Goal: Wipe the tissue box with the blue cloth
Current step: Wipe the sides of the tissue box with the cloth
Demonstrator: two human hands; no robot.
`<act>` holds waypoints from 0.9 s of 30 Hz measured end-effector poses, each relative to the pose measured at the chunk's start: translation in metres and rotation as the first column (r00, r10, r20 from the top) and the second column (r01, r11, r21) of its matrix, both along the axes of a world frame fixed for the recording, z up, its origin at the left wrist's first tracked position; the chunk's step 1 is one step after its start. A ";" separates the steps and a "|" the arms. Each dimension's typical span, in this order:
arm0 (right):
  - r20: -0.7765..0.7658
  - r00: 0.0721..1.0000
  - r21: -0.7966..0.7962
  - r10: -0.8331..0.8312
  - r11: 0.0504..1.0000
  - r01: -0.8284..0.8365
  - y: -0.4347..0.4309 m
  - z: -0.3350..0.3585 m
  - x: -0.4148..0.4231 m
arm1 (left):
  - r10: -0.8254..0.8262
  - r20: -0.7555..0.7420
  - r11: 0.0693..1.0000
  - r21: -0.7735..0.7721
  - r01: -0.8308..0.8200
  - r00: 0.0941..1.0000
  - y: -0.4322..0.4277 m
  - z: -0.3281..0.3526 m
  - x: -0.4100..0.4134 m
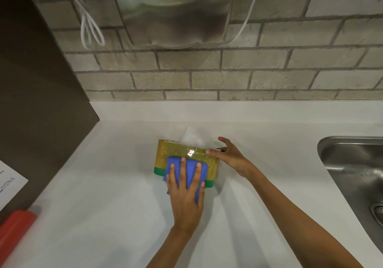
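— Tissue box [186, 153], yellow with a green base band, sitting mid-desk [103, 185], white tissue [191, 137] poking from the top.

— Left hand [185, 187] flat on the blue cloth [189, 169], fingers spread wide, pressing it against the near face of the box. No closed grip, just palm and fingers laid over the fabric.

— Right hand [228, 153] at the right end of the box, thumb touching the top edge, other fingers loose and open, clasping nothing.

— Steel sink [352, 164] well apart at right. Red object [14, 230] at lower left. Metal dryer [174, 10] on the brick wall.
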State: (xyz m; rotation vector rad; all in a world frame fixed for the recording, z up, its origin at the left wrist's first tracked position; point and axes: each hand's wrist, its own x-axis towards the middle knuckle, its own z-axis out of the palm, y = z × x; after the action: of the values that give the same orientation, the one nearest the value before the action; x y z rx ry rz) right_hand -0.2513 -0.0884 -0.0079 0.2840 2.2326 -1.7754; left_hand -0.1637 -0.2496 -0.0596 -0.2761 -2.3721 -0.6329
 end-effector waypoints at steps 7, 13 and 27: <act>-0.021 1.000 0.023 -0.001 1.000 0.002 0.001 0.001 0.000 | 0.136 0.111 0.970 0.187 -0.155 0.984 -0.011 0.021 -0.024; -0.006 1.000 0.020 -0.010 1.000 0.010 0.003 -0.001 0.000 | 0.111 0.106 0.991 0.060 -0.118 0.988 0.009 0.040 -0.034; -0.034 0.999 0.031 -0.031 0.999 0.032 -0.005 0.003 0.001 | 0.073 0.124 0.990 0.113 -0.087 0.990 0.023 0.010 -0.009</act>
State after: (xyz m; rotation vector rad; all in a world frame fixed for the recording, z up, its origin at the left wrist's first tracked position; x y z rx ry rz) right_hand -0.2499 -0.0936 -0.0047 0.3004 2.2927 -1.7751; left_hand -0.1726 -0.2270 -0.0494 -0.0919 -2.4341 -0.7678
